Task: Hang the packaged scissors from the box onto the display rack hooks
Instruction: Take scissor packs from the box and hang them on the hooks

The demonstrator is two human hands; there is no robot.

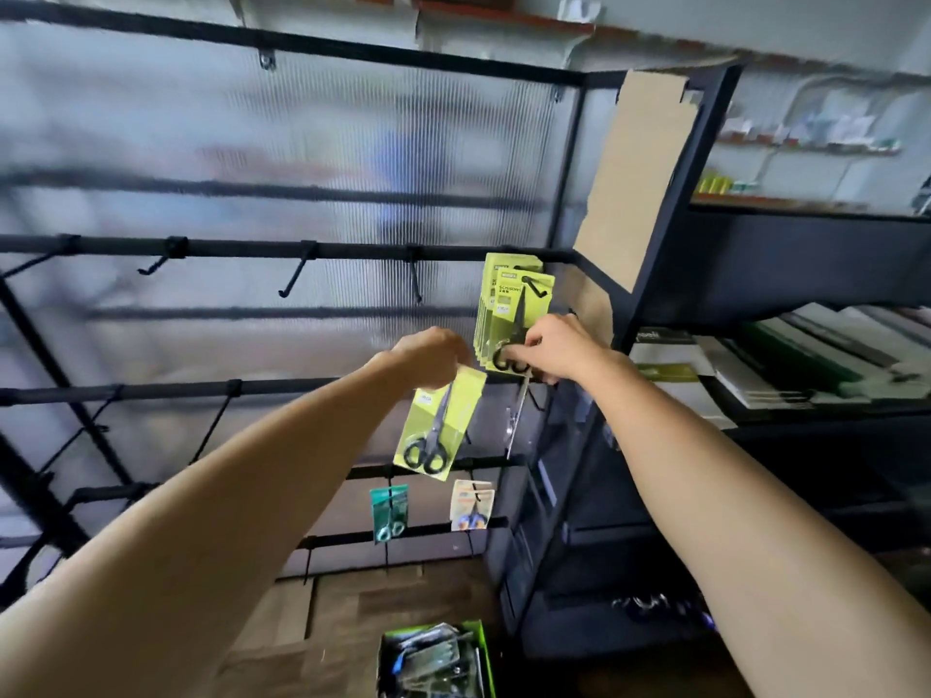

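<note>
My left hand [430,362] grips the top of a yellow-green scissors package [441,425], which hangs tilted below it in front of the black display rack [302,250]. Several matching yellow-green packages [514,304] hang together on a hook at the rack's right end. My right hand [551,350] pinches the bottom of that hanging bunch near the black scissor handles. A green box [483,647] holding more packaged scissors sits on the floor at the bottom centre.
Empty black hooks [297,274] line the upper rail to the left. A teal package [389,511] and a white package [471,503] hang on lower rails. A dark shelving unit [755,274] with stacked goods stands to the right, with cardboard [635,173] on its corner.
</note>
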